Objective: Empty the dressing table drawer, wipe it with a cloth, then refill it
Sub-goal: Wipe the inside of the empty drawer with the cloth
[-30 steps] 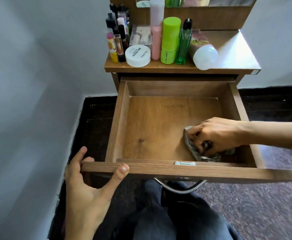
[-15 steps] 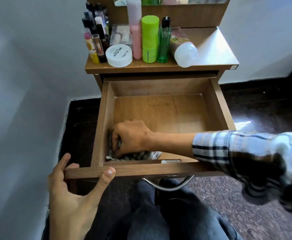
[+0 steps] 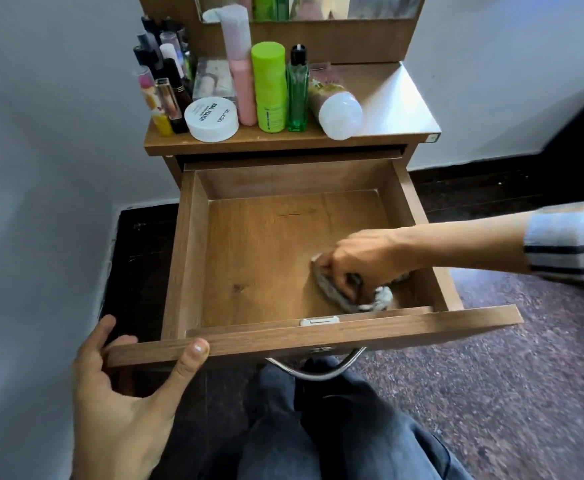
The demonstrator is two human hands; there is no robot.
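- Right hand (image 3: 356,259) clenched around grey cloth (image 3: 360,299), near front-right corner of drawer (image 3: 193,258).
- Left hand (image 3: 124,386) pinching drawer front.
- Risk: pressing too hard, tipping the extended drawer.

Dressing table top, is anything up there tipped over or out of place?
Yes: the white-capped bottle lies on its side at the right end of the row, cap toward the front edge, while the green bottle and lime tube beside it stand upright.
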